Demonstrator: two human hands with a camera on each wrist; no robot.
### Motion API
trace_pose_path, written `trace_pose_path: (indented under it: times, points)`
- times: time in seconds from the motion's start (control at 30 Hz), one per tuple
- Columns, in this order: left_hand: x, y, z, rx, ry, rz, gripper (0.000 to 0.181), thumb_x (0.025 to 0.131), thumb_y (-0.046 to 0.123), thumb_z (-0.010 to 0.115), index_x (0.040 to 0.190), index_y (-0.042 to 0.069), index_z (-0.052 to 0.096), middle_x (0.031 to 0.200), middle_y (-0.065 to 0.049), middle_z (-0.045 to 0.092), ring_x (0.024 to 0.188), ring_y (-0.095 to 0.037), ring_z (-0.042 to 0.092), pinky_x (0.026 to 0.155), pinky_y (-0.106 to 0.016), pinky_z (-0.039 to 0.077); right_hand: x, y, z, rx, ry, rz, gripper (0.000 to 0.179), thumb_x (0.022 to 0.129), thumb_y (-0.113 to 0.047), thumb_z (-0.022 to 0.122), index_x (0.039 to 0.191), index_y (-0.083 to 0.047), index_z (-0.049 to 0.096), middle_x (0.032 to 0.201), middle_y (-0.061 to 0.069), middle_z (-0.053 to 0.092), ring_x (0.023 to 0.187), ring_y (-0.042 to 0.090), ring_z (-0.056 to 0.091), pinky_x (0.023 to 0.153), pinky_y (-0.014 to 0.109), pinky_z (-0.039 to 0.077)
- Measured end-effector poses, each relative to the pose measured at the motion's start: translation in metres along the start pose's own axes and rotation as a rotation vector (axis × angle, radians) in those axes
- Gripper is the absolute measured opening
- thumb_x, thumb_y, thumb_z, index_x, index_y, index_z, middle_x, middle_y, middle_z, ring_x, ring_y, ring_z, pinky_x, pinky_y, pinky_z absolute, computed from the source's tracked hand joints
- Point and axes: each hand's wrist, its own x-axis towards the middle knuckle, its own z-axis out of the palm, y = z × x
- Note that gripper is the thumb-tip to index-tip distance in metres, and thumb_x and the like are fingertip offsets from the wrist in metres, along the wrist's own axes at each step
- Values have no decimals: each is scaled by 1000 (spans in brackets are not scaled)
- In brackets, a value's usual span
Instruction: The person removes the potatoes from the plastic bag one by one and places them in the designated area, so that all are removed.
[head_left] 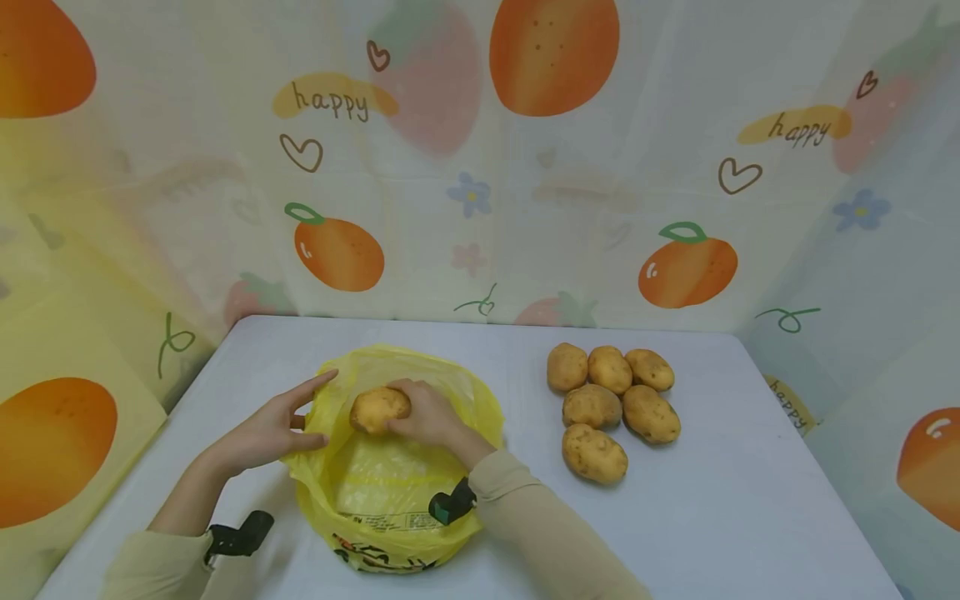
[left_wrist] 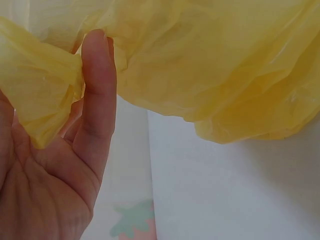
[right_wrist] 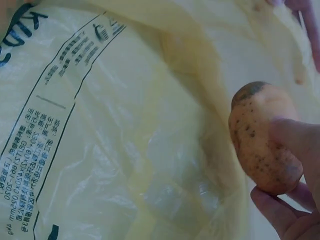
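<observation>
A yellow plastic bag [head_left: 405, 471] stands with its mouth spread wide, printed black on its front. My right hand [head_left: 431, 417] reaches into the mouth and grips a potato [head_left: 378, 410] between thumb and fingers. In the right wrist view the potato [right_wrist: 262, 137] shows dark specks, the bag's wall [right_wrist: 150, 135] beside it. At the bag's left rim, my left hand [head_left: 262, 429] holds the edge, index finger and thumb stretched over it. A fold of the bag [left_wrist: 42, 95] lies between its thumb and fingers in the left wrist view.
Several potatoes [head_left: 592, 408] lie grouped on the white table [head_left: 735, 500], right of the bag. A patterned cloth [head_left: 525, 200] hangs behind the table and along its sides. Dark wrist cameras [head_left: 242, 533] are strapped on both forearms.
</observation>
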Motion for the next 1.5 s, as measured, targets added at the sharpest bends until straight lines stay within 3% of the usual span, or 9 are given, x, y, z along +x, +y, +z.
trace_pose_path:
  times: [0.7,1.27,1.5]
  points:
    - [1,-1,-3,-10,-5,4,84,84,12,66,149,24,14,153,-16,4,107,-44,54,69,-33,54,-17,-24,-36,-63,13,49,56,77,-32,75,127,-19,54,110,3,60,97,15,57,78,27,48]
    - [3,-3,-2,-6,-10,15,84,84,11,66,149,25,13,153,-16,3,107,-44,54,69,-33,53,-39,-28,-58,6,97,-75,56,78,-29,73,129,-19,53,120,2,57,106,15,55,83,24,48]
    - [3,-2,0,-15,-16,16,85,84,12,66,149,24,13,153,-17,5,107,-43,53,69,-33,53,-52,-26,-66,46,122,-129,57,78,-27,74,130,-18,52,120,2,56,102,11,55,76,16,47]
